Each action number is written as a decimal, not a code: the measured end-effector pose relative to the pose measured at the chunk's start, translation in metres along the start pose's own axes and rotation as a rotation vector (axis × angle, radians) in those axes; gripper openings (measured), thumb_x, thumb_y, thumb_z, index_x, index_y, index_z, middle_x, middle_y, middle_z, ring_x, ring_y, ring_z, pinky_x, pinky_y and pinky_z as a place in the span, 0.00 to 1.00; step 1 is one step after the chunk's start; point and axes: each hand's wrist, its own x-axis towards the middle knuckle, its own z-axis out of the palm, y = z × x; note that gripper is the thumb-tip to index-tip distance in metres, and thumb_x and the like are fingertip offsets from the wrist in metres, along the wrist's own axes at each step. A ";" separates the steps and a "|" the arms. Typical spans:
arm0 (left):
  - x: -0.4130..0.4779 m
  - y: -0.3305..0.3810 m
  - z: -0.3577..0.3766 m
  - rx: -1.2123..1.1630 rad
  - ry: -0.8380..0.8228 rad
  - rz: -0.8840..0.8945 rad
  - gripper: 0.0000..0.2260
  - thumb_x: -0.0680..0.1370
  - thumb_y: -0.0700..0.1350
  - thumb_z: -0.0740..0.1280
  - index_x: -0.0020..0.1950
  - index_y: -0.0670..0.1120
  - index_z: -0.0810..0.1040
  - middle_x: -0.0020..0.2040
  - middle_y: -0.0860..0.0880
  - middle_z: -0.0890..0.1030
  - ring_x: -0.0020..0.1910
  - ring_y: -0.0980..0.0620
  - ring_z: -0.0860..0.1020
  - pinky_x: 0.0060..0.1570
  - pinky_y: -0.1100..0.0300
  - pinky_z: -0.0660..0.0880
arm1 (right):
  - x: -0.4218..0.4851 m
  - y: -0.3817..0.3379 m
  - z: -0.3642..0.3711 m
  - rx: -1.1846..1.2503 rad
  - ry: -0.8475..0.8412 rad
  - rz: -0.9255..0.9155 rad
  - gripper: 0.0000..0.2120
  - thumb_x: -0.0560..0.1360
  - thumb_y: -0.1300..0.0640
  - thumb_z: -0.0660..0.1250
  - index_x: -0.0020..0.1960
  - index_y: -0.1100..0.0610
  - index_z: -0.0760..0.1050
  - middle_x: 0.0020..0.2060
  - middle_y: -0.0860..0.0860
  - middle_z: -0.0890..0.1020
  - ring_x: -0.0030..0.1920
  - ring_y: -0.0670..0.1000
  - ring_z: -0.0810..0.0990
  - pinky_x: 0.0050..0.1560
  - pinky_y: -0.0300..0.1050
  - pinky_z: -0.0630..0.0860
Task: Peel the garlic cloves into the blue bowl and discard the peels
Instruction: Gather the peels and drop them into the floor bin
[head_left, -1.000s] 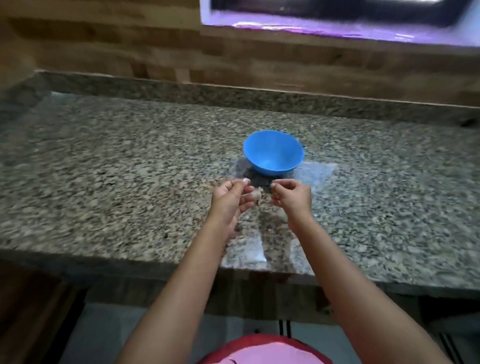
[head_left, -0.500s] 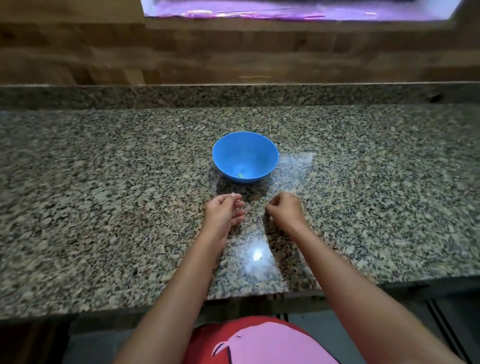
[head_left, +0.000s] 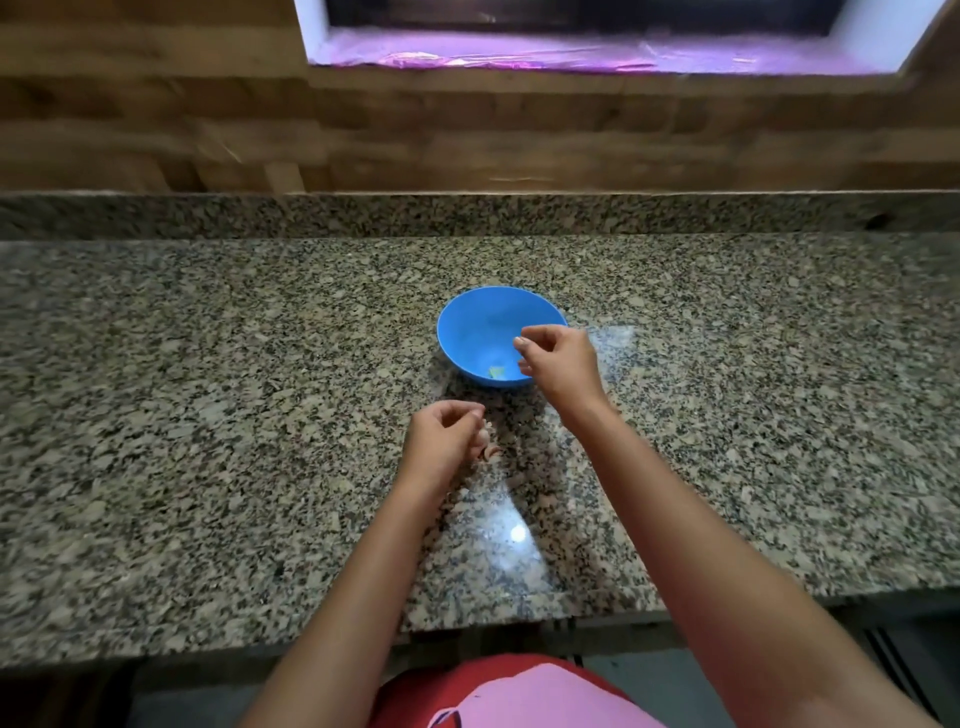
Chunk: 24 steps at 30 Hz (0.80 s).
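The right hand hovers over the blue bowl's right rim, fingers parted, visibly empty. A pale clove lies inside, just below. The left hand, on the bowl's near side, has its fingers curled; what they hold is unclear.

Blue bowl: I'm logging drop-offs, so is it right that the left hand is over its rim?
Not the left: the head view shows the right hand over the rim of the blue bowl. The left hand is short of the bowl, nearer the person.
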 end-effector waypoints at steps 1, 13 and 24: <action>-0.001 -0.003 -0.004 0.096 0.002 0.026 0.04 0.77 0.38 0.66 0.48 0.40 0.80 0.36 0.47 0.80 0.31 0.54 0.76 0.31 0.64 0.74 | -0.007 0.003 -0.002 0.001 -0.004 -0.015 0.11 0.76 0.60 0.66 0.56 0.63 0.78 0.45 0.55 0.82 0.44 0.54 0.82 0.52 0.53 0.79; -0.026 -0.036 -0.014 0.614 0.104 0.209 0.07 0.75 0.41 0.69 0.52 0.43 0.81 0.48 0.47 0.80 0.44 0.54 0.77 0.35 0.75 0.69 | -0.045 0.064 0.014 -0.608 -0.405 -0.214 0.13 0.75 0.57 0.67 0.60 0.57 0.77 0.53 0.56 0.76 0.54 0.55 0.76 0.54 0.43 0.70; -0.038 -0.041 -0.005 0.325 -0.004 0.171 0.10 0.76 0.41 0.69 0.57 0.46 0.81 0.50 0.51 0.82 0.50 0.54 0.81 0.50 0.62 0.78 | -0.073 0.072 -0.006 0.042 -0.370 0.078 0.04 0.74 0.59 0.70 0.45 0.61 0.80 0.35 0.52 0.82 0.32 0.46 0.78 0.34 0.40 0.75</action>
